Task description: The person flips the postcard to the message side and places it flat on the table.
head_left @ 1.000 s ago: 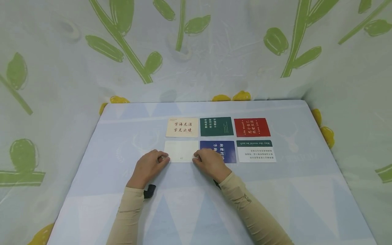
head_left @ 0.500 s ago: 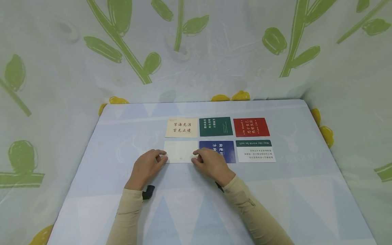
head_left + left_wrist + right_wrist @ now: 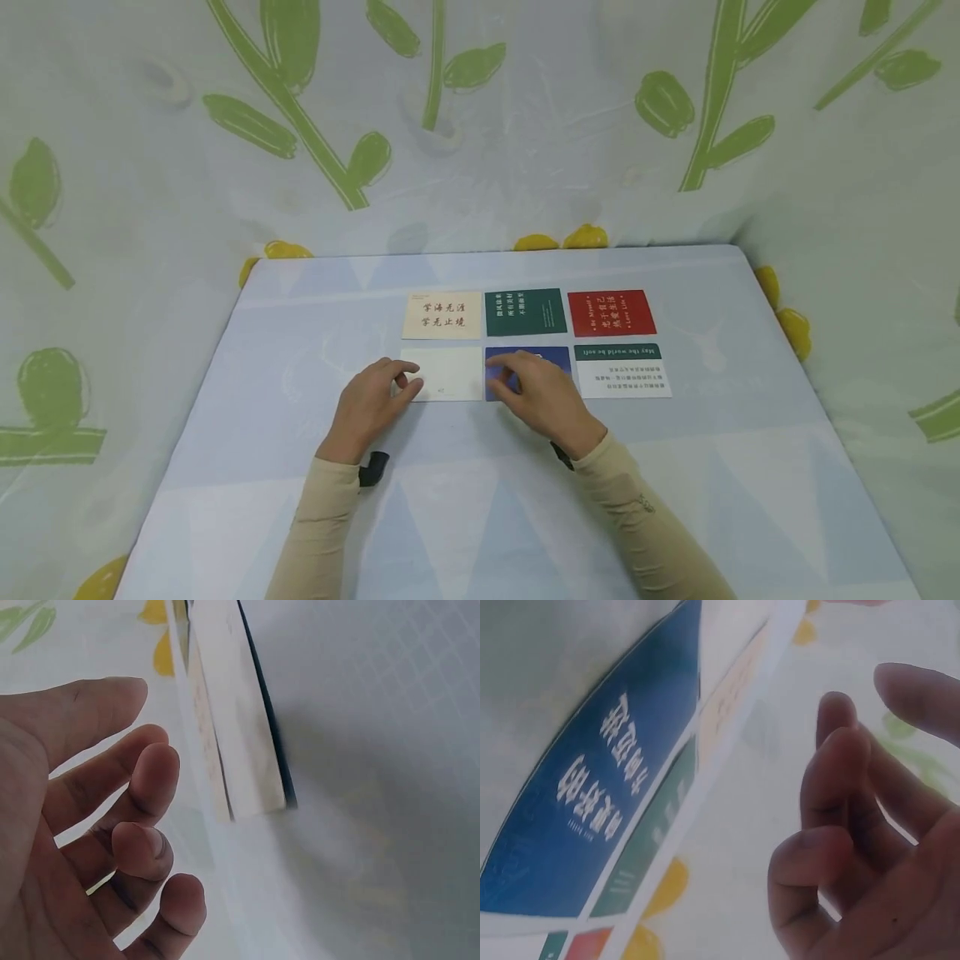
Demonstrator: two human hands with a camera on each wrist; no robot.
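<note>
Shifted rightward over the blue card (image 3: 607,784) mid-frame, the right hand (image 3: 543,393) is left empty, like the left hand (image 3: 373,400); the white card (image 3: 450,373) could be skewed by stray contact.

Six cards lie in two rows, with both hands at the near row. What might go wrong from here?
The right hand is over the blue card; a low fingertip might nudge it askew.
The left hand reaches over the cream card's left edge and could drag it.
Gaps are narrow, so a small shift might overlap neighbours.
</note>
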